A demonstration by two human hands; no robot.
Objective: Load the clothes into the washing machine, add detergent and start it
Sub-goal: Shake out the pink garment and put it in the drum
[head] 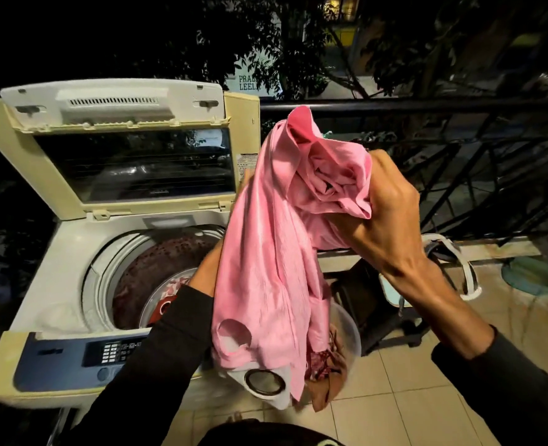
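Right hand [391, 201] fingers clutch pink garment [266, 252]; left hand fingers hidden behind it.

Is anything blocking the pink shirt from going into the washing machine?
Nothing visible blocks it. The lid stands raised and the drum is open, with a few clothes at its bottom. The right hand holds the pink shirt up beside the opening.
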